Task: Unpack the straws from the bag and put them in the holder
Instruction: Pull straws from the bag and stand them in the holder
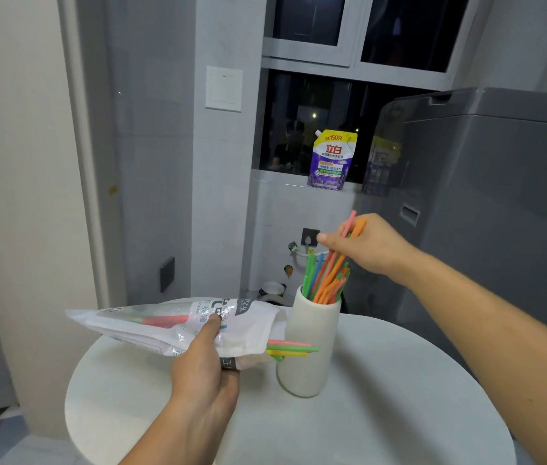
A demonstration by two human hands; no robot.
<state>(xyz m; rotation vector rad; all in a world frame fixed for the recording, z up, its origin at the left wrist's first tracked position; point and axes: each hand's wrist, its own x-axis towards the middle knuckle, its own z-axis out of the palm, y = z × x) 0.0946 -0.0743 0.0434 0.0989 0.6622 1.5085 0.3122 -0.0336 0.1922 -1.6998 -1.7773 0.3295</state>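
Note:
A white cylindrical holder (309, 350) stands upright on the round white table (382, 397), with several coloured straws (324, 280) sticking out of its top. My right hand (369, 246) is above the holder, shut on a few orange and pink straws whose lower ends reach into it. My left hand (205, 360) grips a white plastic straw bag (178, 325), held roughly level just left of the holder. A few pink, green and yellow straws (290, 349) poke out of the bag's open right end, in front of the holder.
A grey washing machine (486, 203) stands behind the table at the right. A purple detergent pouch (332, 161) sits on the window sill. Wall and door frame rise at the left. The table's front edge is near the bottom of the view.

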